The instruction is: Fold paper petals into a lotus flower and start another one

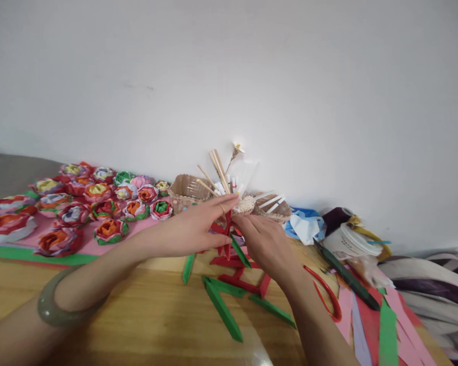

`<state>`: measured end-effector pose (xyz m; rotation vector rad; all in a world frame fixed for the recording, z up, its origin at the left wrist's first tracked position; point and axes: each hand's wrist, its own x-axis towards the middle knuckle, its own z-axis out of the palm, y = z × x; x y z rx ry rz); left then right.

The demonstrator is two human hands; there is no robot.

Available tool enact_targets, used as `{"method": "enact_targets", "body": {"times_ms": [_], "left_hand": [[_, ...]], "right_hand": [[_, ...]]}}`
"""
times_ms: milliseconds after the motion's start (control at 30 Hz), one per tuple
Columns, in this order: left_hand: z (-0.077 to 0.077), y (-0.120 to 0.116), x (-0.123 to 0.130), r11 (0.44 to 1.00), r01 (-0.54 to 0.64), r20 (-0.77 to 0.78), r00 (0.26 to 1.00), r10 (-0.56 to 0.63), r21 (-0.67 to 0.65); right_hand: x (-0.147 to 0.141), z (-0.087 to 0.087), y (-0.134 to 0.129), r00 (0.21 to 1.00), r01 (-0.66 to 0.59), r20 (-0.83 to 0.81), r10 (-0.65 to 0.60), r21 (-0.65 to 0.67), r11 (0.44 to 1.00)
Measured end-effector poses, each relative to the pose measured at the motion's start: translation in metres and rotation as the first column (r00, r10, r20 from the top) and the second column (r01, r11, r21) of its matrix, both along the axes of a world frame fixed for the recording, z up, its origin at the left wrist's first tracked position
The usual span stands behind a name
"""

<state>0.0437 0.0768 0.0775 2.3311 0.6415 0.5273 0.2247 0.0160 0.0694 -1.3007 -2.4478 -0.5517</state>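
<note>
My left hand (198, 226), with a bangle on its wrist and a ring on one finger, is closed on a red folded paper piece (224, 243) in the middle of the view. My right hand (261, 241) meets it from the right, its fingers bent at the same piece; their tips are partly hidden. Just below, red folded strips (244, 284) and green folded strips (223, 310) lie loose on the wooden table (156, 315). One green strip (239, 251) slants between the two hands.
Many folded paper flowers (109, 231) stand on pink paper at the left. Behind the hands are a clear basket (191, 187) and wooden sticks (219, 170). At the right lie red-handled scissors (324, 292), a dark green pen (347, 277), a white tub (351, 241) and coloured paper strips (387, 330).
</note>
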Motion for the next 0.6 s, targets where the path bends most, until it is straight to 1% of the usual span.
{"method": "enact_targets", "body": {"times_ms": [67, 167, 300, 400, 500, 600], "left_hand": [[-0.001, 0.001, -0.002, 0.995, -0.042, -0.061, 0.997, 0.048, 0.092], [-0.003, 0.002, -0.004, 0.971, -0.082, -0.082, 0.991, 0.103, 0.223], [-0.005, 0.003, -0.003, 0.92, -0.1, -0.121, 0.98, 0.156, 0.378], [-0.005, 0.001, 0.001, 0.874, -0.124, -0.156, 0.963, 0.221, 0.471], [-0.006, -0.002, 0.007, 0.816, -0.176, -0.111, 0.954, 0.28, 0.55], [-0.007, -0.005, 0.011, 0.77, -0.192, -0.019, 0.966, 0.256, 0.609]], "right_hand": [[-0.001, 0.0, 0.001, 1.0, 0.023, 0.019, -0.023, -0.019, 1.0], [-0.002, -0.001, 0.003, 0.995, 0.088, 0.05, -0.086, -0.044, 0.995], [-0.002, -0.006, 0.007, 0.99, 0.135, 0.061, -0.13, -0.091, 0.987], [-0.001, -0.01, 0.009, 0.989, 0.138, 0.054, -0.135, -0.065, 0.988], [-0.002, -0.011, 0.009, 0.989, 0.143, 0.038, -0.142, -0.02, 0.99], [-0.003, -0.009, 0.007, 0.99, 0.139, -0.01, -0.139, 0.007, 0.99]]}}
